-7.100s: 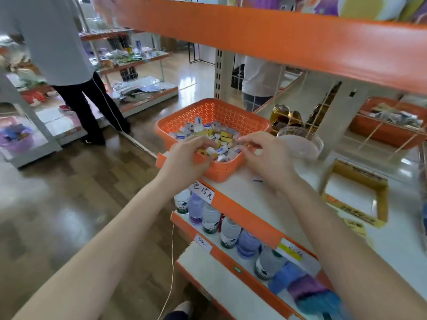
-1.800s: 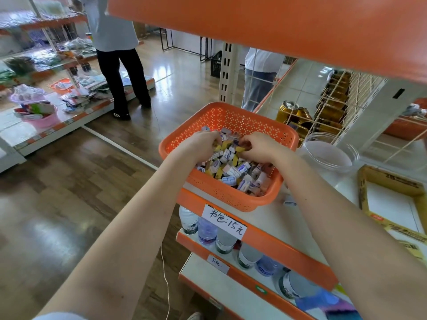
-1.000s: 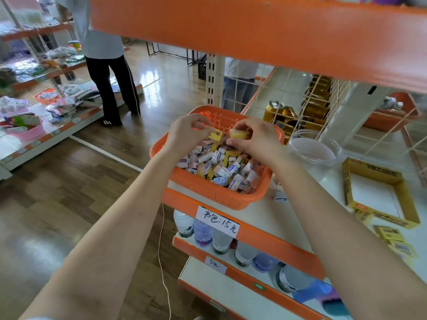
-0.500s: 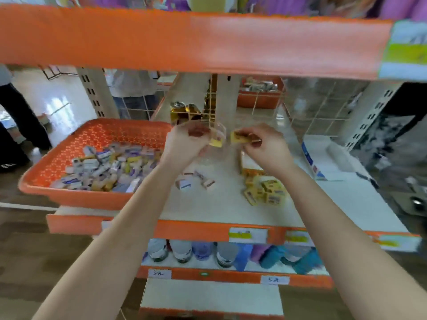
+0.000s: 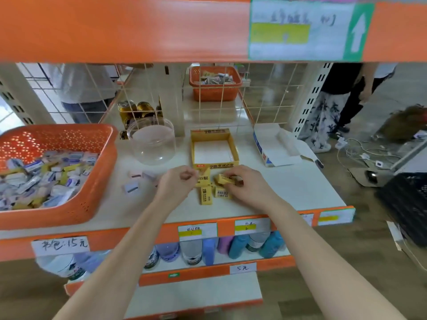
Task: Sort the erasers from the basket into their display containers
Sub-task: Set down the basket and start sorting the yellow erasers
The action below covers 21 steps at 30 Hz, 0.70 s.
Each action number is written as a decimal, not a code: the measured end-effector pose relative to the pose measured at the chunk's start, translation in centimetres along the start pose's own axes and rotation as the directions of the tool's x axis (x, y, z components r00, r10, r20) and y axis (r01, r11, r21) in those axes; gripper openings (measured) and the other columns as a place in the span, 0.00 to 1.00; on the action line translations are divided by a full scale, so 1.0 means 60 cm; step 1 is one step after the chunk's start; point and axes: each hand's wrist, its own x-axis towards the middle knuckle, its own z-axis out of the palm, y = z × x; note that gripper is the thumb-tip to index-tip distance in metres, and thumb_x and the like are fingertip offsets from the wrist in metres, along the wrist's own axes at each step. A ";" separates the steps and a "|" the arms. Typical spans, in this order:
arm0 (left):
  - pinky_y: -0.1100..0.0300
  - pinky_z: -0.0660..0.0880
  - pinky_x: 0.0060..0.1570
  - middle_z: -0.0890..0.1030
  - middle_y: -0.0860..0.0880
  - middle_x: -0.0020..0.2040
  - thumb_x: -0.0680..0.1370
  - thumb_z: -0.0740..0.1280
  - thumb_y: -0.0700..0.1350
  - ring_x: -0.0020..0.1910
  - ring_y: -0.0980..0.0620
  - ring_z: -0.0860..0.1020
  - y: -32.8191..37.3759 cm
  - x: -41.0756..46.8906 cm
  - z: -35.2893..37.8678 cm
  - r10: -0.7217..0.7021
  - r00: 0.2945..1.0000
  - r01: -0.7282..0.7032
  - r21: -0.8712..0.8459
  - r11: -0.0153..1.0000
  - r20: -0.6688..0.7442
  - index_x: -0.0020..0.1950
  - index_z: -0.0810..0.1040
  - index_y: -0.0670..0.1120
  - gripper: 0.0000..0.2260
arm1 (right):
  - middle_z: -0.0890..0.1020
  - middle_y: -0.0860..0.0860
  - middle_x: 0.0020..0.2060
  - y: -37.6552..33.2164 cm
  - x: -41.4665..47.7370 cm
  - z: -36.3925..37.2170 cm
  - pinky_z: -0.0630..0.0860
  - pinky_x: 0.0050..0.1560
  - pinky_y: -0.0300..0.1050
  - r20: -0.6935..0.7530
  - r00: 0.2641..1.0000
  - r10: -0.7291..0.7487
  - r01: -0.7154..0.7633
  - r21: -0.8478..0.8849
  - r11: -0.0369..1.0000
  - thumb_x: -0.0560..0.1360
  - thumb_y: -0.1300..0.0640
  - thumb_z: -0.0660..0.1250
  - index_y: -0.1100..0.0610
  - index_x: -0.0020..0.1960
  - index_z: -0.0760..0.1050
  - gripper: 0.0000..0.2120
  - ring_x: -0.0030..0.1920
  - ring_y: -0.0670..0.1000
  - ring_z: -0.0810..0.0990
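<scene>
Your right hand point(image 5: 245, 183) pinches a yellow boxed eraser point(image 5: 225, 179) and your left hand point(image 5: 179, 182) is curled closed over the loose yellow erasers point(image 5: 206, 195) lying before the empty yellow cardboard display box point(image 5: 213, 147) on the shelf.

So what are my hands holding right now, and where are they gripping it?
The right hand pinches a yellow eraser at its right end. The left hand is curled shut; whether it holds anything cannot be told.

Bare shelf point(image 5: 288, 185) right of hands; basket point(image 5: 101, 172) and jar point(image 5: 151, 144) crowd left.
</scene>
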 end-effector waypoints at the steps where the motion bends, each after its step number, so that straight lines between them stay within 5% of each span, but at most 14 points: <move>1: 0.58 0.77 0.39 0.82 0.51 0.41 0.77 0.68 0.43 0.39 0.52 0.80 0.000 -0.001 0.004 0.012 1.000 -0.012 0.027 1.000 0.008 0.46 0.80 0.47 0.02 | 0.78 0.51 0.56 0.001 0.001 0.001 0.65 0.54 0.30 0.009 1.000 -0.002 0.002 0.002 1.000 0.74 0.58 0.68 0.56 0.59 0.78 0.14 0.56 0.49 0.76; 6: 0.76 0.69 0.38 0.81 0.49 0.49 0.76 0.67 0.38 0.41 0.57 0.77 -0.005 -0.021 0.034 0.084 0.996 -0.083 0.080 0.993 -0.002 0.50 0.80 0.47 0.06 | 0.76 0.50 0.60 0.010 0.006 0.012 0.59 0.56 0.26 0.026 0.999 -0.035 0.035 -0.001 0.999 0.76 0.55 0.66 0.55 0.61 0.77 0.15 0.60 0.47 0.74; 9: 0.76 0.67 0.39 0.77 0.49 0.53 0.76 0.67 0.38 0.38 0.59 0.74 -0.009 -0.043 0.053 0.168 0.983 -0.160 0.105 0.982 -0.077 0.56 0.79 0.45 0.10 | 0.75 0.49 0.61 0.017 0.001 0.018 0.60 0.59 0.28 -0.021 0.997 -0.073 0.074 0.039 0.997 0.75 0.55 0.66 0.55 0.63 0.76 0.16 0.61 0.47 0.73; 12: 0.75 0.64 0.48 0.75 0.51 0.58 0.74 0.70 0.40 0.51 0.56 0.74 -0.013 -0.049 0.056 0.287 0.955 -0.273 0.153 0.950 -0.076 0.59 0.78 0.47 0.14 | 0.73 0.49 0.64 0.025 -0.009 0.022 0.62 0.64 0.31 0.016 0.992 -0.122 0.121 0.060 0.991 0.73 0.52 0.70 0.54 0.65 0.74 0.22 0.63 0.46 0.72; 17: 0.67 0.62 0.62 0.70 0.55 0.64 0.72 0.73 0.44 0.64 0.56 0.69 -0.017 -0.051 0.054 0.262 0.961 -0.274 0.209 0.939 0.082 0.67 0.72 0.51 0.25 | 0.72 0.51 0.65 0.036 -0.010 0.024 0.61 0.64 0.32 0.037 0.984 -0.172 0.171 0.037 0.985 0.72 0.59 0.70 0.56 0.68 0.71 0.25 0.64 0.49 0.72; 21: 0.68 0.62 0.61 0.69 0.58 0.61 0.71 0.73 0.43 0.63 0.57 0.69 -0.016 -0.050 0.055 0.213 0.975 -0.222 0.200 0.954 0.067 0.67 0.72 0.52 0.25 | 0.74 0.50 0.63 0.040 -0.006 0.025 0.60 0.61 0.29 -0.005 0.988 -0.152 0.152 0.064 0.986 0.72 0.61 0.67 0.56 0.67 0.72 0.23 0.62 0.48 0.73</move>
